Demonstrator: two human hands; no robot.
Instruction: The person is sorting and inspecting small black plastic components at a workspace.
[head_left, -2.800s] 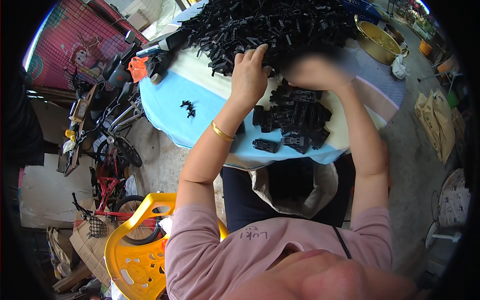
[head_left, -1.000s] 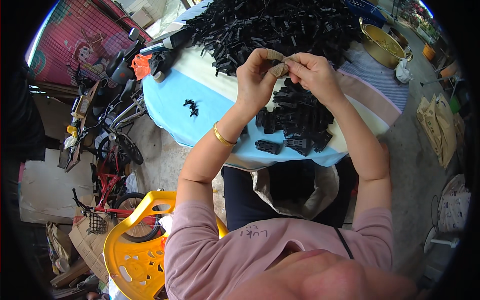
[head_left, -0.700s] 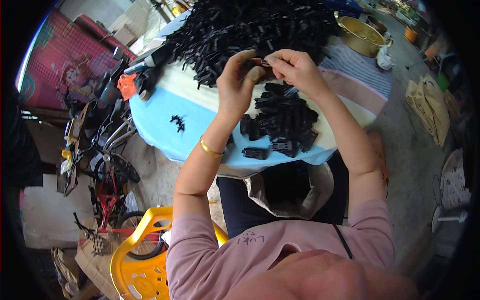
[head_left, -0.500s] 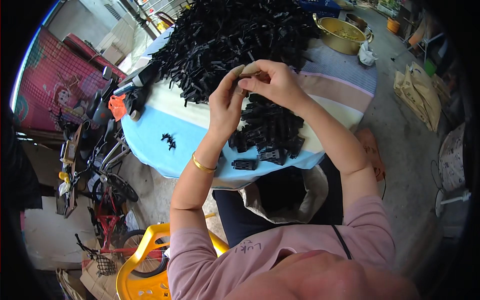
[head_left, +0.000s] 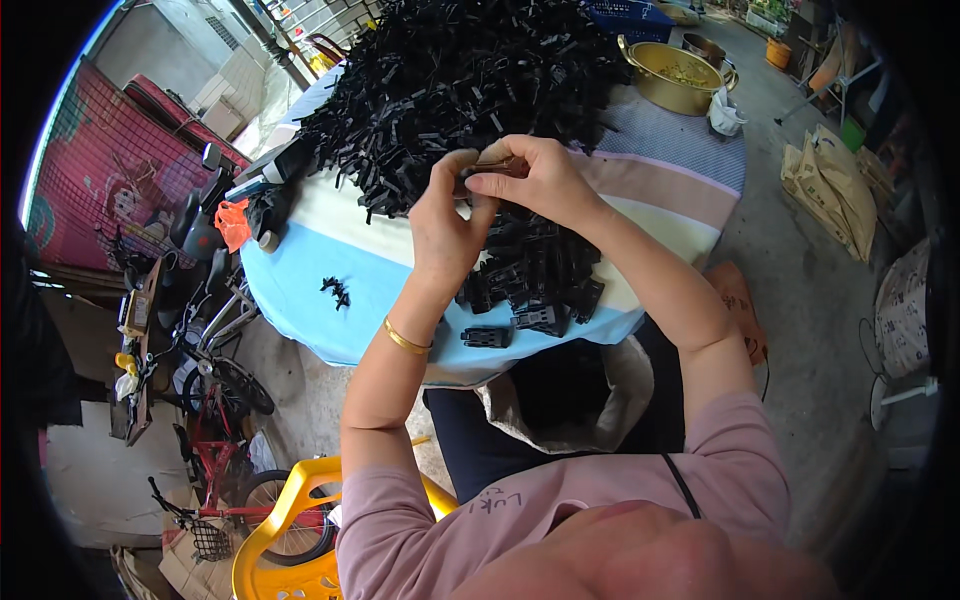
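Black and jumbled, a heap of narrow pieces (head_left: 450,85) covers the far part of a striped cloth (head_left: 300,265), with slotted black blocks (head_left: 540,262) stacked closely at the near part. Both forearms (head_left: 385,375) reach inward — left hand (head_left: 447,228) and right hand (head_left: 548,182) meeting over the heap's near edge, fingers bent and tips together — but whether either clamps a piece cannot be told.

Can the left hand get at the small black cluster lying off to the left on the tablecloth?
Probably yes: only blue cloth shows between the left hand and the black cluster, though it would have to part from the right hand.
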